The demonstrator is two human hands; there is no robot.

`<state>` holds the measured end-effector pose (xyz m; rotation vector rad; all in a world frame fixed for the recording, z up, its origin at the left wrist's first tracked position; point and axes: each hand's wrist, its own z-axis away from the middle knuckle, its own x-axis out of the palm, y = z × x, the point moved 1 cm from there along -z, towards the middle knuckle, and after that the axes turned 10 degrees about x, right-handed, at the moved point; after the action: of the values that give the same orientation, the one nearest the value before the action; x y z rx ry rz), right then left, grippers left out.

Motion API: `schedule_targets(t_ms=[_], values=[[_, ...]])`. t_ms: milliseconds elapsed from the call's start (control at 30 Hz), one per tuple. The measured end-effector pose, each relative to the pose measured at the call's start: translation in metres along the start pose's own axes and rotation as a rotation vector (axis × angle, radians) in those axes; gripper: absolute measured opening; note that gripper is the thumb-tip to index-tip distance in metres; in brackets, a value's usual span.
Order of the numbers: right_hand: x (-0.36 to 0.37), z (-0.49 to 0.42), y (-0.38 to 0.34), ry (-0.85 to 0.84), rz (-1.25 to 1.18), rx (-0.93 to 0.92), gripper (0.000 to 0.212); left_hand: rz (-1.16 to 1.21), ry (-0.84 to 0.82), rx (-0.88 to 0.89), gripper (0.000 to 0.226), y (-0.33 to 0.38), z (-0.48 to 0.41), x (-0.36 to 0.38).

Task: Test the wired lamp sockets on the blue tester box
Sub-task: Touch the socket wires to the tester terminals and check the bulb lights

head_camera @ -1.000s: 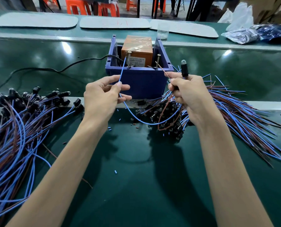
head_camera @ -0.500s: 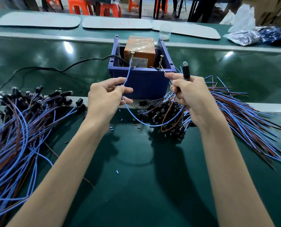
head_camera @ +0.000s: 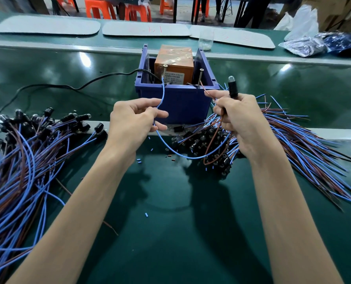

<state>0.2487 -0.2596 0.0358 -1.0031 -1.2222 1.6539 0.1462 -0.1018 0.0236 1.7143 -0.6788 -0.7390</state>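
The blue tester box (head_camera: 180,103) stands on the green table, with an orange transformer (head_camera: 173,63) and two upright screws (head_camera: 165,71) inside. My left hand (head_camera: 133,124) pinches a blue wire (head_camera: 162,95) whose tip reaches up to the left screw. My right hand (head_camera: 238,117) grips a black lamp socket (head_camera: 232,87), bulb end up, and pinches its brown wire (head_camera: 208,94), which points at the right screw (head_camera: 200,75). The blue wire loops down between both hands.
A pile of wired sockets (head_camera: 23,156) lies at the left. Another pile (head_camera: 293,144) lies at the right, partly under my right hand. A black power cable (head_camera: 68,86) runs from the box to the left. Plastic bags (head_camera: 318,44) sit at the far right.
Both hands hold the same wires and have barely shifted; the blue wire tip stays at the left screw and the brown tip stays by the right screw.
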Motion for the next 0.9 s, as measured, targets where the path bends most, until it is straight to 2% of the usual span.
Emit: schedule_targets(t_ms=[900], values=[[-0.0005, 0.0045, -0.0054, -0.014, 0.024, -0.025, 0.030, -0.020, -0.025, -0.019, 0.029, 0.0056, 0.0024, 0.0003]])
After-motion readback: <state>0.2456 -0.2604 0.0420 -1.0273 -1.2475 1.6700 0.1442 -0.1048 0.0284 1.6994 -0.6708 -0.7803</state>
